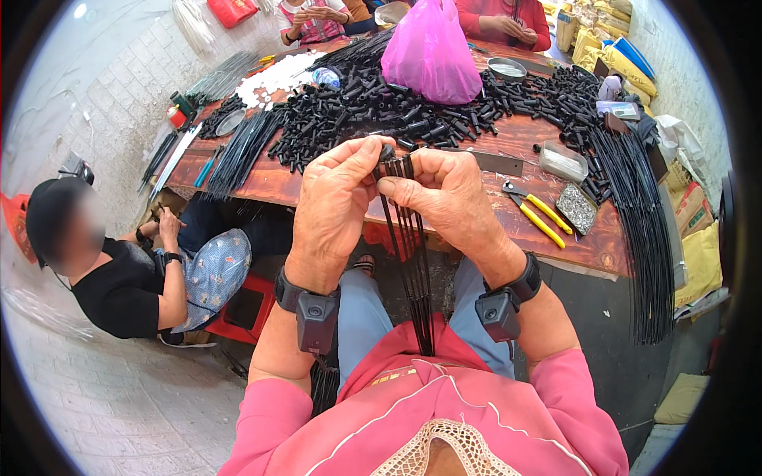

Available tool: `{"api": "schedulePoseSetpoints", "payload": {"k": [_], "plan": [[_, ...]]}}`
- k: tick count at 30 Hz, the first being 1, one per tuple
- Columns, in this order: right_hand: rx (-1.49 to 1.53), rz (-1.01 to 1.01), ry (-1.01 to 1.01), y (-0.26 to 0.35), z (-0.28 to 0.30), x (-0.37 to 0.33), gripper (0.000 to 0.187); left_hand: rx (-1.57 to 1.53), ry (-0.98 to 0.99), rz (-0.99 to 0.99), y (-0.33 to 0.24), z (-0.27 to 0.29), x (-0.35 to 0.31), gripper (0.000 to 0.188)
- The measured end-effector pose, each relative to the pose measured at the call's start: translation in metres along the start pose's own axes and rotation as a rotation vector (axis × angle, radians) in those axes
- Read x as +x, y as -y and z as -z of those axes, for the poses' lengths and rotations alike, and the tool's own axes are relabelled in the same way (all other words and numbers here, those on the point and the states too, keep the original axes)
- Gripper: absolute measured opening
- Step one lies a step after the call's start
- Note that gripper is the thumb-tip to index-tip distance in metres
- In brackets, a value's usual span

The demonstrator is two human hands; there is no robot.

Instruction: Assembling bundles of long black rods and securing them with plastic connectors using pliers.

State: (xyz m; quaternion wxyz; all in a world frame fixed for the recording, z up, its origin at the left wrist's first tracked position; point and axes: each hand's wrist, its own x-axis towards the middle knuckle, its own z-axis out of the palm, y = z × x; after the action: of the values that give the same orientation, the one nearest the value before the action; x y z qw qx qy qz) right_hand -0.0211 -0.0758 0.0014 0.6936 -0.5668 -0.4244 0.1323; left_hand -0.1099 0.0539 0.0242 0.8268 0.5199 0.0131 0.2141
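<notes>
Both hands are raised in front of my chest, close together, near the table's front edge. My right hand (448, 190) grips a bunch of thin black rods (415, 270) between thumb and fingers, their upper ends level with the fingertips. The rods hang down and their lower ends reach my pink top. My left hand (335, 202) is closed with thumb and forefinger pinching a small dark piece (387, 151) beside the rod tops. Fingers partly hide that piece, and I cannot tell whether it is joined to a rod.
On the wooden table (262, 186) lie a heap of black tubes (349, 115), a pink plastic bag (432, 55), yellow-handled pliers (540, 218), a clear box (563, 161) and long black rods (635, 230) over the right edge. A person (131, 270) sits at left; others work across the table.
</notes>
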Motion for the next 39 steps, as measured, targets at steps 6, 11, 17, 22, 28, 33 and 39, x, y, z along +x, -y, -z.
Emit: {"api": "schedulePoseSetpoints", "payload": {"k": [6, 11, 17, 22, 28, 33, 39], "plan": [[0.05, -0.048, 0.029, 0.009, -0.002, -0.002, 0.018, -0.02, 0.124, 0.038, -0.005, 0.009, 0.0, 0.024], [-0.009, -0.105, 0.066, 0.028, -0.003, -0.007, 0.017, -0.032, 0.123, 0.054, -0.011, 0.006, -0.005, 0.023], [0.043, -0.184, 0.075, 0.03, -0.002, -0.008, 0.017, -0.051, 0.17, 0.061, -0.009, 0.005, -0.015, 0.025], [0.026, -0.171, 0.151, 0.021, 0.0, -0.006, 0.018, 0.002, 0.181, -0.018, -0.004, 0.013, -0.018, 0.032], [0.216, -0.115, 0.124, 0.014, 0.003, -0.009, 0.024, 0.092, 0.125, -0.067, -0.003, 0.009, -0.018, 0.028], [0.17, -0.253, 0.19, 0.012, 0.013, -0.008, 0.031, 0.094, 0.117, -0.127, 0.003, 0.007, -0.021, 0.028], [0.159, -0.345, 0.224, 0.015, 0.018, -0.002, 0.035, 0.039, 0.191, -0.121, 0.004, 0.009, -0.02, 0.028]]}}
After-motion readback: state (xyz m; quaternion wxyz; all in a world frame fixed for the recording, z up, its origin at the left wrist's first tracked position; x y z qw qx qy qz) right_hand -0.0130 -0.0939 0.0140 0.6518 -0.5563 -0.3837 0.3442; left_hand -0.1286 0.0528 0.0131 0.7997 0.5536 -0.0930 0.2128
